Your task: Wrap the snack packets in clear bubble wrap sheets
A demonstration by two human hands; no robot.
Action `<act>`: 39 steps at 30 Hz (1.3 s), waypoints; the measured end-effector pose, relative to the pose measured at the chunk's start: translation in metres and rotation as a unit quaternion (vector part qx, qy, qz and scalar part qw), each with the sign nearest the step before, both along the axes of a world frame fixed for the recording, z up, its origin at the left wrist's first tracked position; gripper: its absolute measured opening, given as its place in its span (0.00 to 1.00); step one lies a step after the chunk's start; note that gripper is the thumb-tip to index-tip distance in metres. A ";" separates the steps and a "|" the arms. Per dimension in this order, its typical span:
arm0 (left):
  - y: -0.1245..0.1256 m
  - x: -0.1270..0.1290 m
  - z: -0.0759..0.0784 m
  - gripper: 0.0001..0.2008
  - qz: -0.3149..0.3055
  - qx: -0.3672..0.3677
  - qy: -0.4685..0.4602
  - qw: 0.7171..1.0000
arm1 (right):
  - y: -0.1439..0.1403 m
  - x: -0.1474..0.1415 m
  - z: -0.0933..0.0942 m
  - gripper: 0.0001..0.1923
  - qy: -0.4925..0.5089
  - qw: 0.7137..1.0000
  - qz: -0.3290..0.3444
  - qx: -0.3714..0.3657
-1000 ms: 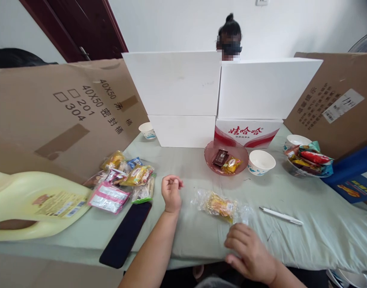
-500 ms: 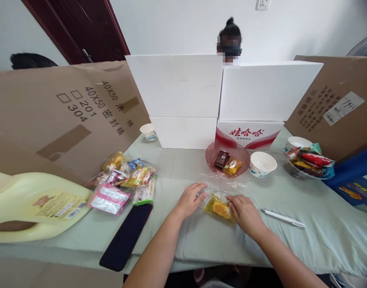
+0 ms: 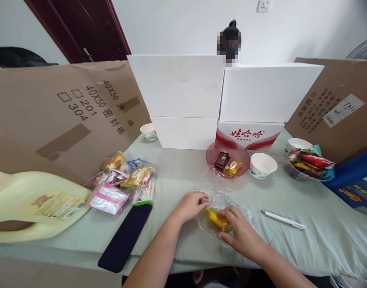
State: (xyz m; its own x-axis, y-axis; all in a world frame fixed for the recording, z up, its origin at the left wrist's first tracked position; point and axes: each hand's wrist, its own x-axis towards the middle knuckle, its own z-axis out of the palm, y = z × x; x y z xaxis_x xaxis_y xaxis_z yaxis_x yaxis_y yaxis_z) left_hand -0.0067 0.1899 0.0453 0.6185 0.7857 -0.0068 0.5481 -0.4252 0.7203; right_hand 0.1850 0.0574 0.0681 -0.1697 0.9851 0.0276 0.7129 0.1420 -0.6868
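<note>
A small cake in a yellow, see-through wrapper [image 3: 216, 219] lies on a crinkled sheet of clear plastic [image 3: 221, 197] near the table's front. My right hand [image 3: 239, 232] grips the wrapped cake from the right, its fingers over the top and its thumb on the near side. On the cake's left, my left hand [image 3: 193, 206] rests over the plastic's edge with fingers curved and a gap between thumb and forefinger. Behind the plastic stands a pink glass bowl [image 3: 212, 160] with a dark brown packet [image 3: 222, 159] and another yellow-wrapped cake [image 3: 233, 167] inside.
White paper bowls [image 3: 263, 166] stand about. A pen [image 3: 283, 219] lies right, before a bowl of snacks [image 3: 314, 162]. Left are a snack pile [image 3: 138, 177], a phone [image 3: 125, 238] and a yellow jug [image 3: 51, 204]. White boxes [image 3: 183, 132] wall the back; a person's head shows behind.
My right hand has shifted nearer to me and closed over the wrapped cake, which has turned slightly. My left hand has moved a little lower and right. The clear plastic now lies spread under the cake.
</note>
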 end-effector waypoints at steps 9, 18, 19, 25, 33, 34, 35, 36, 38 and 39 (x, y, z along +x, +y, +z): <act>-0.003 -0.003 0.002 0.21 0.004 -0.002 0.063 0.998 | 0.017 0.039 0.020 0.21 0.013 0.994 -0.049 0.093; -0.005 0.001 0.010 0.17 0.028 0.027 0.058 0.998 | 0.136 0.066 0.051 0.24 -0.180 0.964 -0.056 0.187; -0.005 0.001 0.010 0.15 0.038 0.042 0.036 0.998 | 0.141 0.063 0.049 0.23 -0.186 0.965 -0.040 0.182; -0.002 0.000 0.008 0.08 -0.043 0.158 -0.091 0.982 | 0.082 0.017 0.033 0.13 -0.116 0.962 -0.019 0.245; -0.013 0.010 -0.002 0.23 0.038 0.107 0.123 0.986 | 0.004 -0.004 -0.043 0.20 -0.180 0.971 0.047 0.147; -0.014 0.010 0.000 0.24 0.056 0.102 0.153 0.981 | 0.006 0.005 -0.050 0.26 -0.208 0.969 0.011 0.135; -0.016 0.010 0.001 0.26 0.071 0.098 0.176 0.977 | 0.008 0.015 -0.055 0.34 -0.234 0.964 -0.019 0.123; -0.016 0.010 0.003 0.28 0.083 0.094 0.191 0.974 | 0.011 0.025 -0.059 0.42 -0.256 0.959 -0.042 0.113; -0.017 0.009 0.007 0.32 0.102 0.098 0.199 0.970 | 0.013 0.040 -0.063 0.51 -0.285 0.951 -0.065 0.103; -0.017 0.009 0.009 0.33 0.100 0.112 0.190 0.970 | 0.013 0.045 -0.064 0.52 -0.294 0.948 -0.066 0.102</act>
State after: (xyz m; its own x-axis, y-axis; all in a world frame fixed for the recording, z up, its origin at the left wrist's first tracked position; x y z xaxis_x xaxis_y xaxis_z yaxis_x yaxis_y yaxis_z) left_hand 0.0024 0.1731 0.0539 0.4397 0.8980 -0.0185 0.8435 -0.4057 0.3520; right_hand 0.2296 0.0706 0.0038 -0.0901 0.9833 0.1583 0.9848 0.1116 -0.1329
